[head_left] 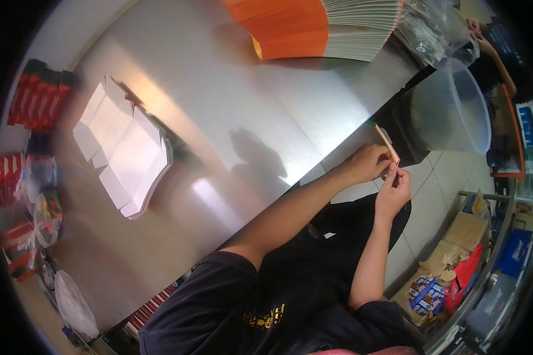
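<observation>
Both my hands are together past the right edge of the metal table, closed on one thin folded piece of card (pixel 387 142), white with orange and green edges. My left hand (pixel 368 164) pinches it along its side. My right hand (pixel 393 188) grips its lower end between thumb and fingers. The fingers hide part of the card. On the table to the left lie unfolded white cartons (pixel 124 145), stacked with their flaps spread. At the far side stands a fanned stack of flat orange and white cartons (pixel 314 29).
The metal table (pixel 219 100) fills the left and middle. A translucent tub (pixel 453 112) with clear plastic bags (pixel 435 35) above it is at the far right. Red boxes (pixel 38 97) line the left. A cardboard box of packets (pixel 444 260) sits lower right. Another person's arm (pixel 497 53) shows far right.
</observation>
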### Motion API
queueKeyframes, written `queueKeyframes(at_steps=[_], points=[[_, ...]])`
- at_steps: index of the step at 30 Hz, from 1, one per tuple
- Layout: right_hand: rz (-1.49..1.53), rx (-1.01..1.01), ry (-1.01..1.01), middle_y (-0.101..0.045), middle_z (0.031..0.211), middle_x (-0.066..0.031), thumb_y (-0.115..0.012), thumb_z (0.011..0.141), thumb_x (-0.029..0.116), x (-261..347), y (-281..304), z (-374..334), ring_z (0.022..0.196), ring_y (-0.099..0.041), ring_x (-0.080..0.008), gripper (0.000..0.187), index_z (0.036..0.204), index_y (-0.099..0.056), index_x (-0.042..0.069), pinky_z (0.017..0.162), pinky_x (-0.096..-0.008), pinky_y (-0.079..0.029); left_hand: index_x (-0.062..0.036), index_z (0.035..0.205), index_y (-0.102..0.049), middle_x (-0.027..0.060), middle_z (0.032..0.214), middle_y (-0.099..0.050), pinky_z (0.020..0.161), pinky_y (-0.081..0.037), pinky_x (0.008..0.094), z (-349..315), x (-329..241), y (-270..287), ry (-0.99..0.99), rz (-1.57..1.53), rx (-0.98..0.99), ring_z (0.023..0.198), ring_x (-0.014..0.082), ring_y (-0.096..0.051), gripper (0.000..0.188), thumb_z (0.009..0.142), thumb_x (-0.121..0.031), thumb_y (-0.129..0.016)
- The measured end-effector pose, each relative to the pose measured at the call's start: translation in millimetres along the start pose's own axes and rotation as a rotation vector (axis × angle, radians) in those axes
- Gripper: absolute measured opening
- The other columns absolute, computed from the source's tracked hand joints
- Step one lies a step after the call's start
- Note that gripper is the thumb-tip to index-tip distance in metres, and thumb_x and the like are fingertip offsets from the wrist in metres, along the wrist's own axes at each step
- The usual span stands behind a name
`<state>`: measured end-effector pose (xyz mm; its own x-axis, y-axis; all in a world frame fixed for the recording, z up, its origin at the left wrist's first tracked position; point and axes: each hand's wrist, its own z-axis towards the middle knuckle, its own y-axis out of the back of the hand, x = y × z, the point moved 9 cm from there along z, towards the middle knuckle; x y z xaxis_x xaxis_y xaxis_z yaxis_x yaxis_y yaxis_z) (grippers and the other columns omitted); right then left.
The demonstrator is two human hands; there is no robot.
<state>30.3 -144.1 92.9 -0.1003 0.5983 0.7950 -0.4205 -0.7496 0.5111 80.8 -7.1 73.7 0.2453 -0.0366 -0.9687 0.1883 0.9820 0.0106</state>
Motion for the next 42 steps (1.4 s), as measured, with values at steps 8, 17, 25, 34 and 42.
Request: queueKeyframes(at_steps=[8, 17, 25, 34, 42], points=[[-0.224, 0.001, 0.06, -0.066, 0.074, -0.023, -0.055, 0.104, 0.017, 7, 0, -3, 0.068, -0.068, -0.0401, 0.018, 0.096, -0.056, 0.001, 0.058, -0.043, -0.05, 0.0008, 0.105, -0.072, 0.0165, 0.09, -0.075, 0.076, -0.057, 0.0368, -2, 21, -11, 0.155, -0.018, -0.017, 0.085, 0.026, -0.075, 0.02, 0.091, -0.013, -0.068], [-0.312, 0.017, -0.105, -0.066, 0.082, -0.0292, -0.05, 0.105, 0.02, -64, 5, 1, 0.081, -0.066, -0.049, 0.021, 0.097, -0.054, 0.001, 0.067, -0.0556, -0.05, -0.0062, 0.107, -0.072, 0.0136, 0.095, -0.074, 0.075, -0.056, 0.0351, -3, 16, 20, 0.199, 0.454, -0.1, 0.085, 0.0248, -0.073, 0.025, 0.084, -0.015, -0.078], [-0.234, 0.022, -0.099, -0.067, 0.086, -0.0255, -0.052, 0.103, 0.015, -99, 8, 1, 0.084, -0.063, -0.0498, 0.018, 0.095, -0.057, 0.0, 0.07, -0.0532, -0.049, -0.0066, 0.118, -0.067, 0.0129, 0.102, -0.072, 0.081, -0.055, 0.0338, -8, 26, 9, 0.097, 0.341, 0.027, 0.092, 0.0223, -0.07, 0.028, 0.092, -0.017, -0.072], [0.546, 0.153, -0.525, -0.073, 0.094, -0.0086, -0.067, 0.099, 0.033, -172, -41, -11, 0.084, -0.073, -0.0213, 0.033, 0.106, -0.063, 0.002, 0.069, -0.0338, -0.058, -0.0047, 0.114, -0.075, 0.011, 0.099, -0.076, 0.08, -0.054, 0.0287, -4, 55, 5, 0.273, 0.118, -0.008, 0.087, 0.0164, -0.071, 0.023, 0.095, -0.016, -0.069], [0.877, 0.321, -0.68, -0.07, 0.114, -0.0121, -0.06, 0.098, 0.053, -124, -64, -17, 0.103, -0.07, -0.0235, 0.055, 0.119, -0.065, 0.002, 0.087, -0.035, -0.055, -0.0066, 0.112, -0.077, 0.0072, 0.096, -0.076, 0.079, -0.052, 0.0273, -6, 45, 10, 0.29, 0.243, 0.018, 0.087, 0.0113, -0.068, 0.024, 0.094, -0.02, -0.072]])
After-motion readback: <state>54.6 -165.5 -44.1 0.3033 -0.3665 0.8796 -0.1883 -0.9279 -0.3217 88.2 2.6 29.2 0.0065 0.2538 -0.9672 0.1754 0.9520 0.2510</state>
